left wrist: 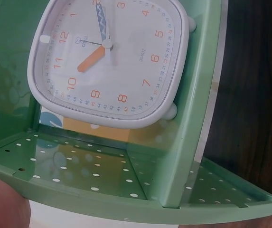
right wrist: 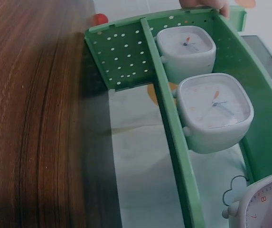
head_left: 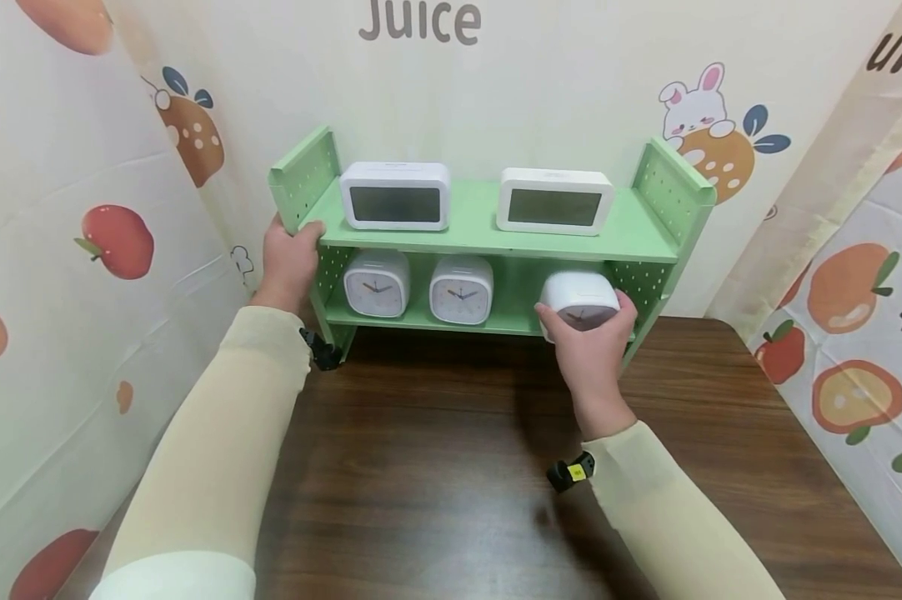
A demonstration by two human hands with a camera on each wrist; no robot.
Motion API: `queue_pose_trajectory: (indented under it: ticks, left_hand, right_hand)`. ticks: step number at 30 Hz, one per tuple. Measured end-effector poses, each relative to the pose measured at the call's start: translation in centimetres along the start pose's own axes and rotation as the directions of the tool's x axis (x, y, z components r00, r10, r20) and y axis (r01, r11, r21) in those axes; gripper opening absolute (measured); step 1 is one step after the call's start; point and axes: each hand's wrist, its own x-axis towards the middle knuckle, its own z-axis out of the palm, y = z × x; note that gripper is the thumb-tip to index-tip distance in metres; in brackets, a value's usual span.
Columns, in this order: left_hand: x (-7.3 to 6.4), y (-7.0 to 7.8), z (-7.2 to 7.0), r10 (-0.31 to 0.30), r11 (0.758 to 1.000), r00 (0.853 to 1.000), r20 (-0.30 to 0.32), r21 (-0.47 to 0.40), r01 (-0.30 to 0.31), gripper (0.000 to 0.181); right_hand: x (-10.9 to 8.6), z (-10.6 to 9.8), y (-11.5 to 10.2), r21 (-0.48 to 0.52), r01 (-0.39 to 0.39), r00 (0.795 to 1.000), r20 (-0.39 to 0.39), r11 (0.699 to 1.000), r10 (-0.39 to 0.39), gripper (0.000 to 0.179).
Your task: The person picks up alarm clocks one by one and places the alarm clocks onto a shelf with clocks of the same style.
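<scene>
My left hand (head_left: pixel 289 262) grips the left end of a green two-tier shelf (head_left: pixel 473 212), its thumb on the upper board. In the left wrist view, part of that hand shows at the lower left corner. At the right end of the lower tier, my right hand (head_left: pixel 595 358) holds a white alarm clock (head_left: pixel 580 287) by its sides, the top tipped forward. Two similar clocks stand upright on that tier: the left one (head_left: pixel 377 285) and the middle one (head_left: pixel 462 292). The right wrist view shows the held clock (right wrist: pixel 259 206) only partly, at the lower right corner.
Two white digital clocks, one at left (head_left: pixel 395 171) and one at right (head_left: pixel 556 177), stand on the upper tier. The shelf stands at the back of a dark wooden table (head_left: pixel 436 467). Fruit-printed curtains (head_left: pixel 556 83) hang behind it and at both sides.
</scene>
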Motion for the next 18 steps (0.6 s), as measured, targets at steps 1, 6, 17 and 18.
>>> queue_pose_trajectory:
  ticks: [1, 6, 17, 18]
  left_hand:
    - [0.0, 0.0, 0.0, -0.001, 1.0, 1.0, 0.001, 0.001, 0.001, 0.056]
    - [-0.1, 0.1, -0.1, -0.007, 1.0, 1.0, 0.008, 0.001, 0.007, 0.056]
    - [-0.1, 0.2, 0.1, 0.003, 1.0, 1.0, -0.016, -0.015, -0.003, 0.054]
    - [-0.1, 0.1, 0.1, 0.001, 1.0, 1.0, -0.016, -0.014, -0.002, 0.054]
  right_hand:
    - [0.2, 0.2, 0.1, 0.0, 0.003, 1.0, 0.005, 1.0, -0.003, 0.114]
    - [1.1, 0.9, 0.5, -0.012, 0.036, 0.999, 0.014, 0.999, -0.036, 0.115]
    - [2.7, 2.0, 1.3, -0.075, 0.035, 0.999, -0.01, 0.997, -0.036, 0.114]
    - [2.8, 2.0, 1.3, -0.077, 0.029, 0.999, -0.012, 0.997, -0.03, 0.115]
